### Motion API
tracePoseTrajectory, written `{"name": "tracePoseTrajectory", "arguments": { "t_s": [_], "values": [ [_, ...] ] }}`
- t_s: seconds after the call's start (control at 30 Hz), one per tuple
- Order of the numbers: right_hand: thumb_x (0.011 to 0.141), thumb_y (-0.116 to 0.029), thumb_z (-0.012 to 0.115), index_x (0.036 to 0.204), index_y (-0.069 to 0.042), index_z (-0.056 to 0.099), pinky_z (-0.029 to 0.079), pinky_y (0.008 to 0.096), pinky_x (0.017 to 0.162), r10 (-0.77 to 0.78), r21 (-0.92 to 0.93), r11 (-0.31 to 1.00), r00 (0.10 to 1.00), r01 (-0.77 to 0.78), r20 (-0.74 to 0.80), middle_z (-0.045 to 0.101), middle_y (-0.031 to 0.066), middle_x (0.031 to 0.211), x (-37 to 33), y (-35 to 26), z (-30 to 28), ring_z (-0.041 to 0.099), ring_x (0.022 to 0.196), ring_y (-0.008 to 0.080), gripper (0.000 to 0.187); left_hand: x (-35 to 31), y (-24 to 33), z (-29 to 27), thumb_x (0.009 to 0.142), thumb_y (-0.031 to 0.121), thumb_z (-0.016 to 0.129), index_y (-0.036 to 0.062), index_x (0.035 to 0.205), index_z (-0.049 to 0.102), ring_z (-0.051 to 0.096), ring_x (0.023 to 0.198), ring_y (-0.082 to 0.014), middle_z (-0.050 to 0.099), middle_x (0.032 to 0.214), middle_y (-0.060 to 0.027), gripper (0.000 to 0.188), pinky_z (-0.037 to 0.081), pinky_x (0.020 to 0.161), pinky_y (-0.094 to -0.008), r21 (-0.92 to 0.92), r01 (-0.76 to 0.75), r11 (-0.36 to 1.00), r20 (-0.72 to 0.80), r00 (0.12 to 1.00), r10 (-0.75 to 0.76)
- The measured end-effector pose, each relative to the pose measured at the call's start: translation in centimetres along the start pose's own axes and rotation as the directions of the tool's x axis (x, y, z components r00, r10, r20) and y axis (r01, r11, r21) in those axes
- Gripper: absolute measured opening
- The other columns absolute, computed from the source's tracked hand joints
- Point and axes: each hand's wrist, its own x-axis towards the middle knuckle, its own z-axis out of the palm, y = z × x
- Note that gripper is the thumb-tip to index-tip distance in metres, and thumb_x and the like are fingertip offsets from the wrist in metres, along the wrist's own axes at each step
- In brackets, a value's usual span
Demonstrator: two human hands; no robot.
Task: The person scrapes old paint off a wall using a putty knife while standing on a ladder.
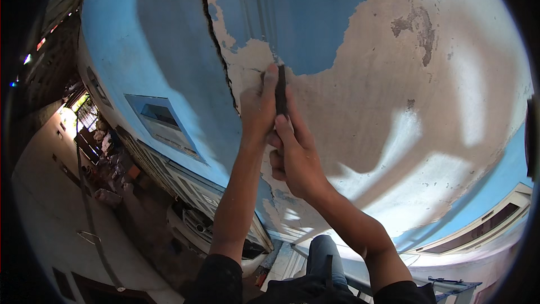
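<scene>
Both of my hands are raised in front of a wall [371, 98] whose blue paint [304, 28] has come off in a wide patch, baring beige plaster. Between them is a dark, narrow scraper [282, 93], its upper end at the ragged lower edge of the paint. My left hand [257, 107] is closed along its left side, the thumb pointing up. From below and the right, my right hand [295, 155] grips its lower end, with one finger stretched along it. The hands hide part of the tool, so its full shape does not show.
A long dark crack [214, 39] runs down the wall left of my hands. A small recessed window [163, 124] lies further left. Far below are a vehicle [188, 219] and piled bundles [109, 169]. Metal rails [455, 287] stand at lower right, near my leg [323, 253].
</scene>
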Motion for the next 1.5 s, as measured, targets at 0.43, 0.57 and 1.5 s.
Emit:
{"name": "tracePoseTrajectory", "arguments": {
  "t_s": [0.43,0.57,1.5],
  "values": [
    [0.103,-0.031,0.037,0.153,-0.027,0.008,0.023,0.0205,0.037,-0.013,0.069,0.998,0.995,0.006,0.094,0.038,-0.0021,0.076,1.0,-1.4,0.1,0.028,0.045,0.0031,0.058,-0.4,2.7,-0.6,0.094,0.042,0.055,0.0022,0.077,0.063,0.052,0.053,-0.0104,0.055,0.062,-0.0027,0.044,0.040,0.047,-0.0255,-0.041,0.066,0.997,0.020,0.998,-0.065],
    [0.103,-0.031,0.038,0.153,-0.026,0.008,0.023,0.0204,0.037,-0.036,0.015,0.999,0.999,0.036,0.022,0.039,-0.0020,0.077,-1.0,-0.1,-1.3,0.027,0.045,0.0030,0.058,-2.2,1.3,1.4,0.094,0.043,0.055,0.0027,0.075,0.063,0.050,0.049,-0.0095,0.053,0.056,-0.0004,0.045,0.039,0.044,-0.0258,0.073,0.084,0.994,-0.050,0.995,-0.080],
    [0.094,-0.018,0.058,0.129,-0.004,0.055,0.040,0.0217,0.060,-0.028,-0.515,0.857,0.999,0.011,-0.026,0.057,0.0024,0.071,-7.6,-5.0,-17.0,0.048,0.064,0.0064,0.037,-14.4,-14.2,-7.5,0.091,0.020,0.059,-0.0038,0.101,0.063,0.061,0.100,-0.0337,0.063,0.104,-0.0205,0.027,0.048,0.089,-0.0406,0.731,-0.235,0.641,0.418,0.896,-0.148]
  ]
}}
